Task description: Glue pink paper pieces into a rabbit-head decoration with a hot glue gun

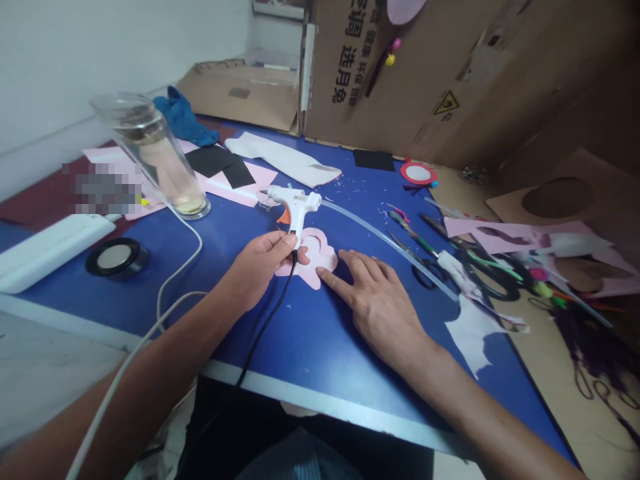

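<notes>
Two grips: left grip (261, 262) and right grip (376, 291), bare, above the middle of the blue desk (300, 340).
Left grip: clenched on the handle of a white glue gun (299, 204), thumb along its lower end.
Glue gun: raised, nozzle toward the left; orange trigger; long clear glue stick (373, 230) trailing from its back to the right.
Black cord (267, 315): drops from the handle base over the near desk edge.
Pink cutout (328, 256): flat on the desk, mid-surface, between both grips, partly under the handle; curved outline, inner ring shape visible.
Right grip: palm down, fingers loose, grasping nothing; thumb tip at the cutout's right edge.
Left side: tall glass (173, 170) with pale liquid; black-rimmed roll (114, 259); white power strip (50, 257); blue glove (186, 123) behind the glass.
Far side: white sheet (285, 160), red-rimmed disc (419, 173), large cardboard box (400, 87) standing behind.
Right side: scissors (429, 272) near the glue stick; pink scraps (463, 233) beyond.
</notes>
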The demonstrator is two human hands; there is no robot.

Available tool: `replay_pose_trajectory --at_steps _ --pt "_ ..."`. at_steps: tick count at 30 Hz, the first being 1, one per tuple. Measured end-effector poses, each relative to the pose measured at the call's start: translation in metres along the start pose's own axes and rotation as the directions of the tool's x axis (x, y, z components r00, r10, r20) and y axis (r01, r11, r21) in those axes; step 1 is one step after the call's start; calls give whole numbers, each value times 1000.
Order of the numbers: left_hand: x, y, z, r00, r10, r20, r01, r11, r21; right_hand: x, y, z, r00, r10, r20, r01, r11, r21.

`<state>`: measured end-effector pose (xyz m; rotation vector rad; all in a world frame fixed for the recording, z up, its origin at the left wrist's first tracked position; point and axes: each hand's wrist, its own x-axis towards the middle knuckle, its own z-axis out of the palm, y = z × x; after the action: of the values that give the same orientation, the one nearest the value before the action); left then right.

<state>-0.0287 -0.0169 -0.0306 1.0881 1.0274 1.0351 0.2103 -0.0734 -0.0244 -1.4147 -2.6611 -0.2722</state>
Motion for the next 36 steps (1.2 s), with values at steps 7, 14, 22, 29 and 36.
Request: replay_pose_trajectory --at_steps 7,14,22,29,36 --pt "-3 -2 0 1000 13 8 -14 992 127 -5 4 4 1000 6 15 -6 999 40" --pt "-3 0 -1 1000 15 12 -17 983 183 -7 11 8 997 77 21 -78 997 7" --pt "-4 0 -1 1000 5 11 -6 987 162 -1 11 10 989 137 56 -137 991 -5" --pt "-4 0 -2 1000 13 11 -15 980 200 3 8 11 982 183 39 -184 983 8" --pt "-3 0 0 1000 12 24 -16 985 172 4 8 12 981 189 40 -189 982 2"
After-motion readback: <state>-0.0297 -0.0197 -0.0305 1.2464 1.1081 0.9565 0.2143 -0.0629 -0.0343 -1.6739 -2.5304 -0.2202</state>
